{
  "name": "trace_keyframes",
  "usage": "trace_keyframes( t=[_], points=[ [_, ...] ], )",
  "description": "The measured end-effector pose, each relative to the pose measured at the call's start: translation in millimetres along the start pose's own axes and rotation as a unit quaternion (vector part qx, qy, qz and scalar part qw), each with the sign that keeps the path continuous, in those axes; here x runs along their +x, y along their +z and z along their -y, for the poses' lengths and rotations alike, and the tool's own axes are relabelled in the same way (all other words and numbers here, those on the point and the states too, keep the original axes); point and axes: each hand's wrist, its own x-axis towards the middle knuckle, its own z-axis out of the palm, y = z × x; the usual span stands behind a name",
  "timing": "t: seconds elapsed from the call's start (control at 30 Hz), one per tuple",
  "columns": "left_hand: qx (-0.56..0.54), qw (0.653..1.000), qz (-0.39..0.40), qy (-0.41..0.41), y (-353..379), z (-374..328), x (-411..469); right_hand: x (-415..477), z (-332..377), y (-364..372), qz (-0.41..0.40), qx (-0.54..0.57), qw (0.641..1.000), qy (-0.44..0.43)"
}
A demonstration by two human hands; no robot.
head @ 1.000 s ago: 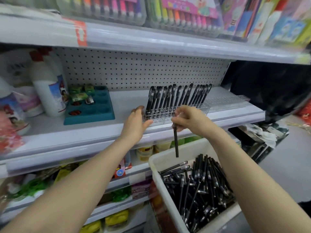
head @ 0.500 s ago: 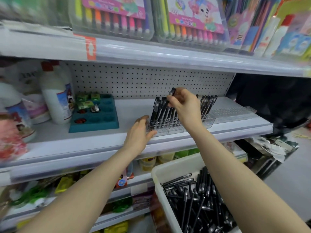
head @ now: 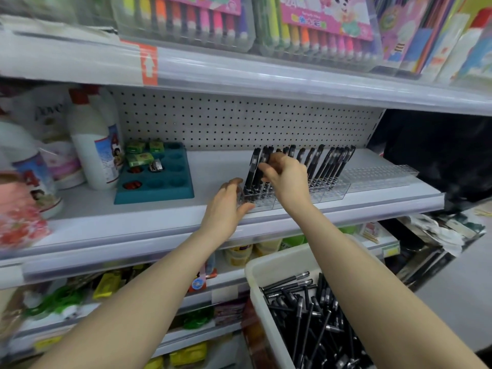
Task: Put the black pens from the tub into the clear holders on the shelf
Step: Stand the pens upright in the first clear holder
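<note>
Black pens [head: 339,163] — slim matte barrels, caps up, leaning back in a row in the clear holder [head: 332,191], a ribbed acrylic block near the front edge of the shelf [head: 159,222].

Left to right on the shelf:
- White bottle [head: 90,145], smooth plastic, at the left end.
- Teal tray [head: 154,190] with round pockets, well apart from the holder, open shelf surface between.
- Left hand [head: 226,206] grips the holder's left front corner, fingers curled on its end wall, thumb along the front face.
- Right hand [head: 288,179] is just beside it, over the holder's left part. Its fingertips [head: 266,167] pinch one pen [head: 263,155] near the cap. That pen is tilted, lower end down among the cells — seated or not, can't tell.
- Second holder [head: 378,177], same clear grid, runs toward the shelf's right end.

Below right is the tub [head: 277,262]: white, smooth-walled, rectangular, with loose pens [head: 306,320] heaped crosswise inside.
</note>
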Motion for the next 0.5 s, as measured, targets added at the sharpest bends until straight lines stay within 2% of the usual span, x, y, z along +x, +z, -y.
trace_keyframes(
  t=[0.17,0.33,0.43,0.5],
  points=[
    [-0.003,1.0,0.0,-0.001,0,1,1,-4,-1,-1,-0.01,0.014,1.0,-0.005],
    [-0.005,1.0,0.008,-0.008,0,1,0,-30,-16,-12,-0.088,0.023,0.996,-0.026],
    [-0.002,1.0,0.014,-0.007,0,1,1,-54,-41,-17,-0.117,-0.007,0.993,-0.005],
    [0.001,1.0,0.015,-0.01,1,1,1,-76,-66,-16,-0.098,-0.032,0.994,0.031]
  ],
)
